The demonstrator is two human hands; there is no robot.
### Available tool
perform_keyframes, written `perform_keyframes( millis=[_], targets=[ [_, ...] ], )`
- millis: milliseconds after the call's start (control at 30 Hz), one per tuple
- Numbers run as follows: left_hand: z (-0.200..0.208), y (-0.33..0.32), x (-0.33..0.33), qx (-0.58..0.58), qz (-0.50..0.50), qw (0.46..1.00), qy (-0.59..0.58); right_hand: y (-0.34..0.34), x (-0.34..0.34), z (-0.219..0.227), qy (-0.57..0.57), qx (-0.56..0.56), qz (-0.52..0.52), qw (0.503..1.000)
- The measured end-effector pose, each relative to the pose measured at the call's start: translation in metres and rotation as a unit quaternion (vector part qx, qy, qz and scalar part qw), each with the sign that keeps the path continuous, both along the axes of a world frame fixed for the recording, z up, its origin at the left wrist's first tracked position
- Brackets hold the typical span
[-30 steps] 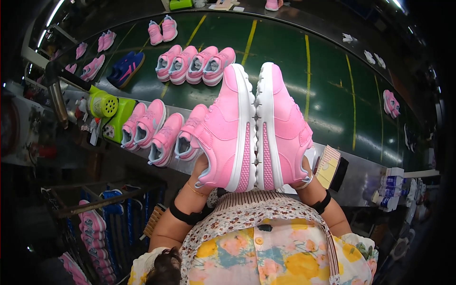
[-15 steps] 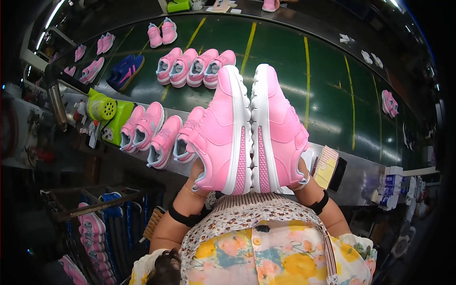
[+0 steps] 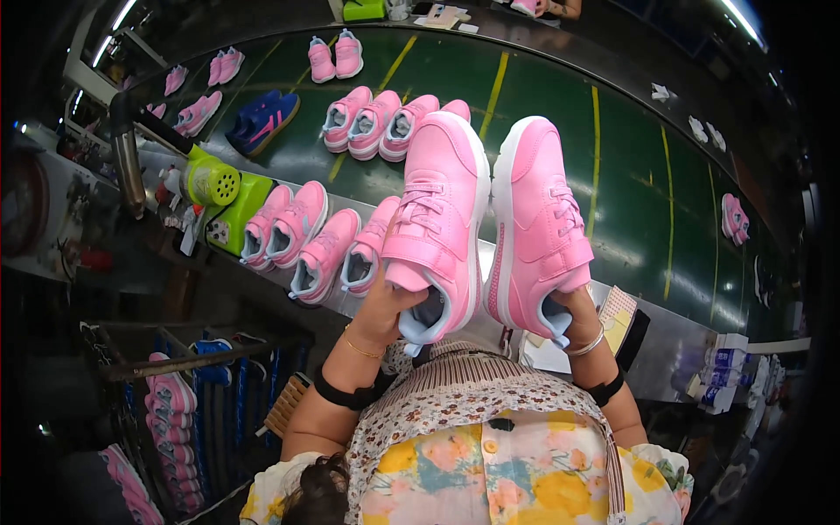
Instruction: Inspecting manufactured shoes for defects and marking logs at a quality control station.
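Observation:
Two pink sneakers with white soles are held up in front of me, toes pointing away. My left hand (image 3: 382, 308) grips the heel of the left pink sneaker (image 3: 442, 219), whose strap and laces face up. My right hand (image 3: 573, 317) holds the heel of the right pink sneaker (image 3: 541, 219). The two shoes are slightly apart, with a narrow gap between their soles. Both are lifted above the near edge of the green conveyor belt (image 3: 630, 201).
More pink sneakers (image 3: 302, 236) lie in rows on the belt, with a blue pair (image 3: 262, 118) farther left. A green blower-like tool (image 3: 219, 188) sits at the belt's left edge. A rack of pink shoes (image 3: 171, 411) stands lower left. Small white boxes (image 3: 722, 372) are at right.
The two sneakers, pressed sole to sole with sides up before, have been turned apart so that their uppers face me and a gap shows between them.

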State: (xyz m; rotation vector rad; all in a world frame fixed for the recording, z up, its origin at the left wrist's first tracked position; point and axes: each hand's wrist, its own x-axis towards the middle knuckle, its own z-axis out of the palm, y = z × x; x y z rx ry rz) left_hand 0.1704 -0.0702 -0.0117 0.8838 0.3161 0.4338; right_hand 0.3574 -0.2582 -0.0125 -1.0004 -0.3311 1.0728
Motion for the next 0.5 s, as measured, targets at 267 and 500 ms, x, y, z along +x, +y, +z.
perform_keyframes(
  millis=[267, 500],
  targets=[
    [-0.014, -0.004, 0.025, -0.170, -0.037, 0.976, -0.131, 0.014, 0.005, -0.017, 0.043, 0.056, 0.032, 0.997],
    [-0.031, -0.011, 0.022, -0.203, -0.122, 0.959, -0.157, 0.023, -0.010, -0.002, 0.118, 0.136, 0.176, 0.968]
  ],
)
